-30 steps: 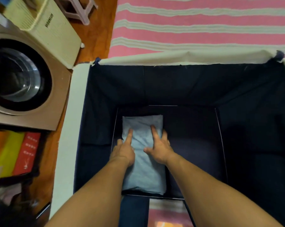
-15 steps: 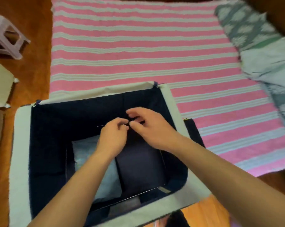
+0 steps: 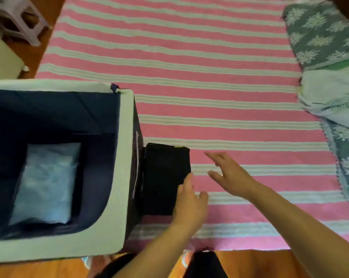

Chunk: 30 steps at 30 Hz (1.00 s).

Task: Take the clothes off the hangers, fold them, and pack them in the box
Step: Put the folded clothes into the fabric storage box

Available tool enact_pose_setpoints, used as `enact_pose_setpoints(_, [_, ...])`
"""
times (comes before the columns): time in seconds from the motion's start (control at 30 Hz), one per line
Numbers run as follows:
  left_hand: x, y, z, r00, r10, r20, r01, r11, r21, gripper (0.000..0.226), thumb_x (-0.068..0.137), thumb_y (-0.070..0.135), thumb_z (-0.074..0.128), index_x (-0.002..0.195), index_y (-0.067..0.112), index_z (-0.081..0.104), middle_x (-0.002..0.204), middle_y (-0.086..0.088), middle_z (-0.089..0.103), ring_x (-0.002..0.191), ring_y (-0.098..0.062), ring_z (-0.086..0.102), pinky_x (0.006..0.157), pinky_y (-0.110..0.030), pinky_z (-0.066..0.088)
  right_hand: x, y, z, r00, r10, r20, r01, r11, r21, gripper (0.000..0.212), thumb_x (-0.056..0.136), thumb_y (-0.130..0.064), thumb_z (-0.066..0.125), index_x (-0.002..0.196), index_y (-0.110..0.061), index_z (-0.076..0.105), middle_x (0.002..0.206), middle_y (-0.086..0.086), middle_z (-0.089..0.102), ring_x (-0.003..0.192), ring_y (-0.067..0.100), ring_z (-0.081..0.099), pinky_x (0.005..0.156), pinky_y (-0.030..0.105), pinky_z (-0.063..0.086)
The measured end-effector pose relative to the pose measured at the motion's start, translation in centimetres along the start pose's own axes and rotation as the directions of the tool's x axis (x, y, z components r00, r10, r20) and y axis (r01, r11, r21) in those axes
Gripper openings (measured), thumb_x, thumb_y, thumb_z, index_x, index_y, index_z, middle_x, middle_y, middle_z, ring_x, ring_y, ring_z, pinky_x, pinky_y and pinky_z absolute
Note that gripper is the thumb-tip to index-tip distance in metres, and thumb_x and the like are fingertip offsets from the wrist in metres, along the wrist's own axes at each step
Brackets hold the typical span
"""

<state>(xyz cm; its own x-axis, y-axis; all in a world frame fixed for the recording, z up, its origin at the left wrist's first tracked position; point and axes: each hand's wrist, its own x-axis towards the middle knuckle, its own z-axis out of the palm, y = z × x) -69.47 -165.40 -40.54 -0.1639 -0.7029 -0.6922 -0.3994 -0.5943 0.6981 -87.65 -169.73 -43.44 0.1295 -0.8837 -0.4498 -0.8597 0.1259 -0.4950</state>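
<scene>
Risk: the folded black garment (image 3: 166,178) may unfold or sag if lifted by one edge only; support from both sides is advised. It lies on the striped mat (image 3: 189,81) near the mat's near-left edge, touching the outer wall of the storage box (image 3: 125,157). The left hand (image 3: 189,203) rests open at its right edge, gripping nothing. The right hand (image 3: 232,177) hovers open and empty. The garment looks dark, compact and rectangular. A folded light-blue garment (image 3: 45,183) lies inside the box.
</scene>
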Motion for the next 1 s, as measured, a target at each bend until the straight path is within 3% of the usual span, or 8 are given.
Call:
enact_pose_setpoints(0.07, [1.1, -3.7, 0.7, 0.978, -0.119, -0.173, 0.118, 0.993, -0.014, 0.067, 0.103, 0.024, 0.054, 0.161, 0.028, 0.021, 0.141, -0.01, 0.044, 0.121, -0.022, 0.054, 0.097, -0.028, 0.043, 1.5, 1.4, 1.2, 0.989, -0.079, 0.128, 0.086, 0.995, -0.05, 0.066, 0.102, -0.037, 0.054, 0.158, -0.04, 0.019, 0.158, 0.0, 0.026, 0.138, 0.021, 0.038, 0.112, 0.033, 0.036])
enact_pose_setpoints(0.2, [0.8, -7.9, 2.1, 0.892, -0.31, -0.329, 0.245, 0.943, -0.223, 0.076, 0.104, 0.035, 0.053, 0.16, 0.043, 0.003, 0.138, -0.014, 0.052, 0.111, -0.026, 0.058, 0.104, -0.042, 0.046, 6.6, 1.6, 2.0, 0.921, -0.266, 0.285, 0.318, 0.935, -0.156, 0.074, 0.101, -0.044, 0.052, 0.158, -0.044, 0.005, 0.167, 0.004, 0.009, 0.151, 0.025, 0.018, 0.121, 0.04, 0.025])
enact_pose_setpoints(0.3, [2.7, -9.4, 3.9, 0.8, -0.435, -0.413, 0.267, 0.875, -0.404, 0.083, 0.102, 0.047, 0.051, 0.152, 0.056, -0.015, 0.16, -0.014, 0.026, 0.134, -0.034, 0.047, 0.111, -0.044, 0.036, 13.2, 0.8, 2.7, 0.855, -0.393, 0.337, 0.471, 0.861, -0.192, 0.075, 0.099, -0.057, 0.045, 0.158, -0.043, 0.001, 0.167, 0.006, 0.006, 0.152, 0.03, 0.012, 0.123, 0.045, 0.019])
enact_pose_setpoints(0.47, [9.7, -12.8, 6.5, 0.699, -0.419, -0.579, 0.149, 0.878, -0.455, 0.085, 0.096, 0.06, 0.049, 0.133, 0.075, -0.025, 0.166, -0.008, 0.019, 0.148, -0.028, 0.033, 0.12, -0.032, 0.021, 23.2, 0.6, 7.4, 0.596, -0.563, 0.572, 0.779, 0.579, -0.242, 0.077, 0.089, -0.082, 0.016, 0.154, -0.051, -0.014, 0.168, 0.009, -0.009, 0.153, 0.034, 0.005, 0.123, 0.052, 0.015])
enact_pose_setpoints(0.63, [13.4, -15.0, 7.5, 0.629, -0.418, -0.656, 0.085, 0.875, -0.476, 0.085, 0.097, 0.047, 0.058, 0.139, 0.067, -0.012, 0.163, -0.008, 0.015, 0.148, -0.021, 0.025, 0.11, -0.02, 0.016, 27.2, 3.0, 11.2, 0.527, -0.565, 0.635, 0.757, 0.652, -0.049, 0.076, 0.087, -0.085, 0.025, 0.148, -0.061, -0.014, 0.168, 0.003, -0.013, 0.155, 0.024, 0.002, 0.125, 0.047, 0.016])
enact_pose_setpoints(0.8, [14.2, -15.6, 7.9, 0.592, -0.35, -0.726, -0.026, 0.892, -0.451, 0.077, 0.101, 0.039, 0.056, 0.135, 0.072, -0.005, 0.163, 0.003, 0.007, 0.125, 0.016, 0.015, 0.113, -0.018, 0.011, 28.2, 3.6, 12.1, 0.489, -0.603, 0.63, 0.73, 0.678, 0.083, 0.075, 0.091, -0.073, 0.036, 0.149, -0.062, -0.009, 0.168, -0.007, -0.008, 0.152, 0.016, 0.012, 0.119, 0.029, 0.022])
enact_pose_setpoints(0.87, [14.6, -15.8, 7.7, 0.571, -0.349, -0.743, -0.038, 0.893, -0.449, 0.075, 0.099, 0.045, 0.057, 0.136, 0.073, -0.003, 0.163, 0.004, 0.007, 0.127, 0.014, 0.016, 0.113, -0.018, 0.012, 28.3, 3.7, 12.3, 0.492, -0.605, 0.626, 0.694, 0.707, 0.136, 0.076, 0.09, -0.074, 0.039, 0.151, -0.06, -0.004, 0.167, -0.012, -0.002, 0.152, 0.012, 0.013, 0.117, 0.025, 0.021])
enact_pose_setpoints(1.0, [14.9, -16.3, 6.8, 0.531, -0.323, -0.783, -0.107, 0.891, -0.44, 0.073, 0.088, 0.058, 0.057, 0.141, 0.075, 0.011, 0.157, 0.011, 0.013, 0.141, 0.003, 0.022, 0.116, -0.018, 0.023, 28.6, 3.3, 12.5, 0.523, -0.57, 0.634, 0.632, 0.758, 0.16, 0.082, 0.08, -0.088, 0.036, 0.15, -0.062, 0.002, 0.164, -0.009, 0.015, 0.15, 0.013, 0.021, 0.123, 0.036, 0.022])
